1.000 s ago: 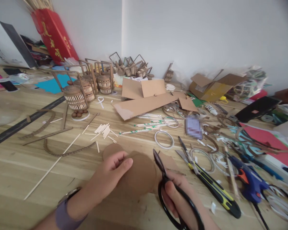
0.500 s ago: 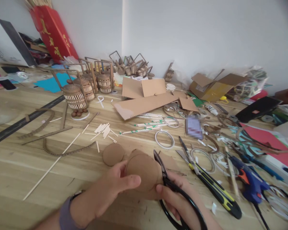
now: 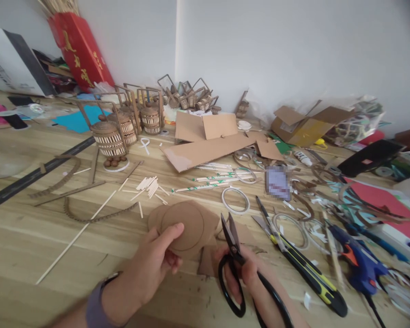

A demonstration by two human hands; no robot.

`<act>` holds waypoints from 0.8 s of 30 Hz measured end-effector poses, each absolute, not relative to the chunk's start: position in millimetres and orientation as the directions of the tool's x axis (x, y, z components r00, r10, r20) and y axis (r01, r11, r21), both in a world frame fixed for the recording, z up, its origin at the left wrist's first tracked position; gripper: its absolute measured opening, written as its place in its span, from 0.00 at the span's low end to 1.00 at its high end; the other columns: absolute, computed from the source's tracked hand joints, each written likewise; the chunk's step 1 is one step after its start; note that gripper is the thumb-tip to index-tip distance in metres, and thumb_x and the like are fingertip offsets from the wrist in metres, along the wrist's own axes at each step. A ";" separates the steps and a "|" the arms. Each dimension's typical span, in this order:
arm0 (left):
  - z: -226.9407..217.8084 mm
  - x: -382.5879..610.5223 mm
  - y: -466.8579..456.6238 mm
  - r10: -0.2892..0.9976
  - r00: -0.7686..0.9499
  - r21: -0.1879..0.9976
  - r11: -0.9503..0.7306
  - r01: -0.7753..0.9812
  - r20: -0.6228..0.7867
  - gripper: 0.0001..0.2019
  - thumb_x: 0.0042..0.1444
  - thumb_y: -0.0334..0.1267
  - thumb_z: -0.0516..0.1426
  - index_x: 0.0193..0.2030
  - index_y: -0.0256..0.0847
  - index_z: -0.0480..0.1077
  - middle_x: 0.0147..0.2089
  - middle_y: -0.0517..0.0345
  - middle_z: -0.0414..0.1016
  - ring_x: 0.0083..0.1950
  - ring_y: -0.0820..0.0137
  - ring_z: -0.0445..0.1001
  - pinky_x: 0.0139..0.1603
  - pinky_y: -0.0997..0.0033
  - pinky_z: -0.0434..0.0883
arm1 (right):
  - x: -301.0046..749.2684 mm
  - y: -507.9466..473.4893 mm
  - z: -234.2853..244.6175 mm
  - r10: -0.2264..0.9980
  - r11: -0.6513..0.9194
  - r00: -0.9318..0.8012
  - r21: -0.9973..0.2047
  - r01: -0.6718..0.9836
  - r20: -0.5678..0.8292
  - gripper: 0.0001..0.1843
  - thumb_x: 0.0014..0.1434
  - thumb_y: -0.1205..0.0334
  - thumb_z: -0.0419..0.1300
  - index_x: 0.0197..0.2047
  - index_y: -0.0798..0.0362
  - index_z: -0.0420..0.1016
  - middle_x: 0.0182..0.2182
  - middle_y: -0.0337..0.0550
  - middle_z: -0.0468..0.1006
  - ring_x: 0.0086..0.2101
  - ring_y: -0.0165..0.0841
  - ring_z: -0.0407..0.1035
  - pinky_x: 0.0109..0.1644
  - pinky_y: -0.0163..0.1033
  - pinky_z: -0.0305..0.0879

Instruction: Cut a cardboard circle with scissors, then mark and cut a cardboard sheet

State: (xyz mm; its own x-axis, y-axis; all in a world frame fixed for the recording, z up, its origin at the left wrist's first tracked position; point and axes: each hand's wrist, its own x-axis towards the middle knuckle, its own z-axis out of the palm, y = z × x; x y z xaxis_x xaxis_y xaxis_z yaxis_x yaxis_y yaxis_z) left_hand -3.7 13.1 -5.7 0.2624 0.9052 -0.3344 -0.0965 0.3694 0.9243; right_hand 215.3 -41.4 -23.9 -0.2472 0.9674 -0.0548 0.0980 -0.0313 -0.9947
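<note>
We are pinching the cardboard (image 3: 192,222) in our left hand (image 3: 153,263), while our right hand (image 3: 250,273) is holding parted scissors (image 3: 235,249), pointing forward, seemingly just clear of the cardboard's right edge.

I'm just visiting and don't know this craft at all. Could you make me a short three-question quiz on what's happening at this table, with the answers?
1. What shape is outlined on the cardboard piece that the left hand holds?
2. True or false: the scissors in the right hand are open.
3. Which lies nearer the right hand: (A) the utility knife or (B) the hot glue gun?

Key: 1. A circle. 2. True. 3. A.
</note>
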 end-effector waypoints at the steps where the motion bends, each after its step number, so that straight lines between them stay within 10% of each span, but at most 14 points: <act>1: -5.9 -0.4 12.9 0.901 0.251 0.908 0.396 -0.140 -0.354 0.18 0.52 0.56 0.60 0.34 0.42 0.71 0.28 0.57 0.76 0.25 0.68 0.73 0.24 0.69 0.70 | 215.9 -41.3 -26.0 0.961 -0.034 -0.270 -0.995 0.096 -0.059 0.37 0.63 0.27 0.45 0.46 0.54 0.71 0.21 0.35 0.67 0.22 0.30 0.61 0.28 0.35 0.59; 6: -4.8 9.8 8.9 0.912 0.215 0.858 0.404 -0.317 -0.350 0.22 0.42 0.51 0.71 0.38 0.39 0.74 0.31 0.55 0.82 0.29 0.65 0.78 0.34 0.66 0.77 | 210.3 -39.1 -30.9 0.963 -0.014 -0.264 -0.993 0.118 -0.045 0.45 0.57 0.20 0.42 0.44 0.54 0.73 0.22 0.36 0.65 0.23 0.31 0.59 0.28 0.37 0.56; 24: -12.6 14.8 -5.0 0.848 0.406 0.905 0.413 -0.104 -0.341 0.29 0.48 0.63 0.66 0.40 0.35 0.79 0.34 0.47 0.85 0.34 0.58 0.83 0.39 0.62 0.78 | 200.6 -39.4 -2.0 0.950 0.022 -0.307 -0.971 0.237 -0.053 0.50 0.54 0.18 0.40 0.47 0.54 0.78 0.23 0.38 0.68 0.21 0.30 0.57 0.27 0.38 0.58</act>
